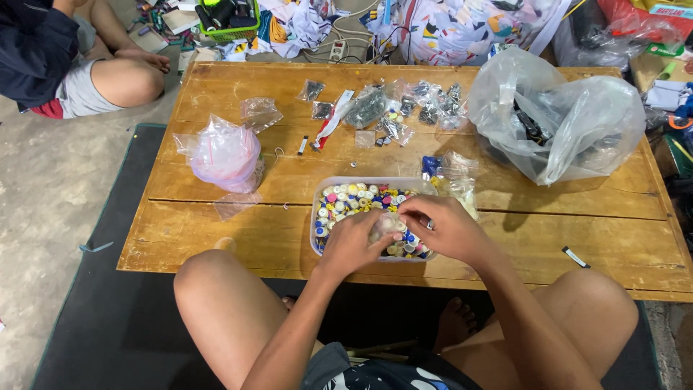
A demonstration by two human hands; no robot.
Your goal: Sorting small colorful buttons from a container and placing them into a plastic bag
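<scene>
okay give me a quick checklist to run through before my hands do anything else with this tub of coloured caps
1. Both hands over the tub: left hand and right hand meet above it: ok.
2. Small clear bag held between the fingers: ok.
3. Bag mouth open: cannot tell.
4. Clear tub of coloured caps fully on the wooden table, though near its front edge: ok.
5. Caps spilled beside the tub: none seen, ok.

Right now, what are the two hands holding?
Both the left hand and the right hand pinch a small clear bag by its sides, over the tub of buttons.
</scene>
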